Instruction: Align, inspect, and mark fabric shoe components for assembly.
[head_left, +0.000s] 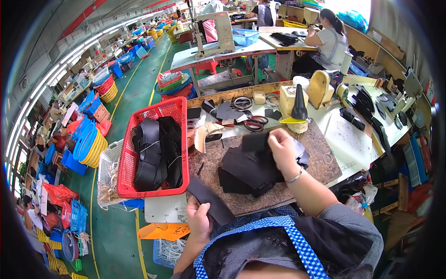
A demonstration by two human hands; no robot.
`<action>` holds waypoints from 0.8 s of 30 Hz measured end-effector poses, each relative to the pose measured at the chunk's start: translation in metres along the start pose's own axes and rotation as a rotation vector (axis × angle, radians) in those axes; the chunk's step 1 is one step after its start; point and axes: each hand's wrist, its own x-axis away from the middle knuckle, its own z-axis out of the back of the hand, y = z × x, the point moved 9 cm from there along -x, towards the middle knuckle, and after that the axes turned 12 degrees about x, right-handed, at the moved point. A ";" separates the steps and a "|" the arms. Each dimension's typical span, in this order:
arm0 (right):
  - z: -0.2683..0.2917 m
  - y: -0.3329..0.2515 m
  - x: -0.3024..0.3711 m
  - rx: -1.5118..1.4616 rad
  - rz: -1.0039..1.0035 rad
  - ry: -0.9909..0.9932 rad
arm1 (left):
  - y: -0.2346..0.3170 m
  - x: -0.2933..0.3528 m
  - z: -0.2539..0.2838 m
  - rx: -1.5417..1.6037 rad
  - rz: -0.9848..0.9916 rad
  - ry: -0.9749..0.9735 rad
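My left hand is closed on a long black leather piece at the slab's near left edge. Above the pile, my right hand has its fingers closed on a smaller black piece, which looks slightly blurred. A loose pile of flat black leather pieces rests on the speckled stone slab between my hands. To the left, a red plastic basket holds black pieces tied in bundles.
Red-handled scissors lie behind the slab, near a yellow block and a dark cone. More black pieces are spread at the right. A white basket stands beside the red one. A co-worker sits at a far table.
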 end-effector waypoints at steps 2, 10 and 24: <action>0.010 -0.064 0.012 0.472 0.642 0.206 | -0.005 -0.002 0.001 -0.028 0.017 0.046; -0.088 -0.038 0.122 0.410 0.618 -0.813 | -0.052 -0.003 0.001 -0.365 0.107 0.069; -0.072 0.020 0.084 0.080 -0.072 -0.579 | -0.033 -0.005 0.004 -0.030 0.086 -0.008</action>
